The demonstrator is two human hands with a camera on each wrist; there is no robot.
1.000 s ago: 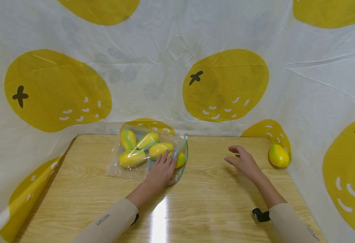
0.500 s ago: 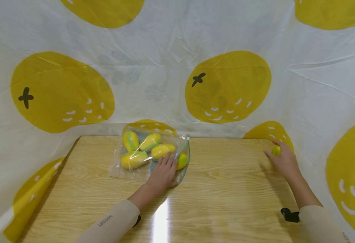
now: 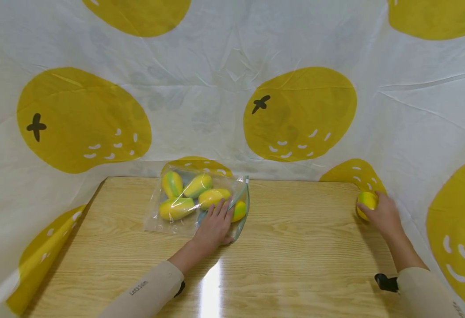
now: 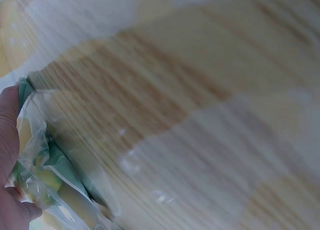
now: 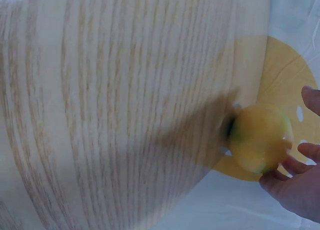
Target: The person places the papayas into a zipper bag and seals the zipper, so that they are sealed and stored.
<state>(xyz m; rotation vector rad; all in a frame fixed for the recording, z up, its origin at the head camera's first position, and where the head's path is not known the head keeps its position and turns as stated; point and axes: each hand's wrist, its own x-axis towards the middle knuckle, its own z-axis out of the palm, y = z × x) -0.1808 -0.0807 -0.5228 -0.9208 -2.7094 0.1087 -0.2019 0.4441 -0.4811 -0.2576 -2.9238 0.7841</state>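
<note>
In the head view, a clear zip bag (image 3: 156, 223) with a green-edged mouth lies left of centre. Several yellow-green mangoes (image 3: 175, 208) show inside it. My left hand (image 3: 213, 225) rests across its mouth end, fingers straight over the plastic. The left wrist view shows this hand at the crumpled green edge (image 4: 67, 167) of the bag. Near the table's right edge, my right hand (image 3: 384, 215) grips a loose mango (image 3: 367, 204), thumb in front and fingers behind. In the right wrist view, the fingertips are at the lower right of that mango (image 5: 260, 135).
The wood-grain table (image 3: 296, 247) has a glare streak near its front. A white cloth (image 3: 200, 119) printed with big yellow fruits rises along the back and both sides. The right-hand mango sits close to the cloth's right side. A black wrist device (image 3: 386, 282) sits at the right sleeve.
My right hand has moved right from over the table to the loose mango and closed round it. The left hand stays on the bag. The head view has shifted slightly.
</note>
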